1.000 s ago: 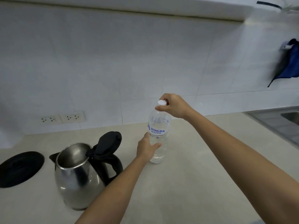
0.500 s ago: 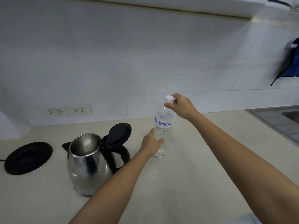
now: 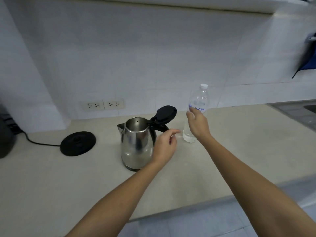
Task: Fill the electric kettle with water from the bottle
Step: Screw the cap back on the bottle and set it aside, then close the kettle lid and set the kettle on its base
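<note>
The steel kettle [image 3: 136, 146] stands on the counter with its black lid [image 3: 166, 113] flipped up and its mouth open. To its right stands a clear water bottle [image 3: 199, 98], upright, with its white cap [image 3: 203, 85] on and a little water at the bottom. My right hand [image 3: 198, 124] is in front of the bottle's middle, fingers spread and off the cap. My left hand [image 3: 165, 147] hovers loosely curled beside the kettle, covering part of its black handle, and holds nothing.
The kettle's black base [image 3: 78, 143] lies to the left, its cord running to a dark appliance [image 3: 5, 139] at the edge. Two wall sockets [image 3: 104, 104] sit behind. A sink [image 3: 306, 110] is at the far right, under a hanging blue cloth [image 3: 307, 62].
My right hand came off the cap and dropped to the bottle's middle. My left hand let go of the bottle and moved left to the kettle. The view shifted left.
</note>
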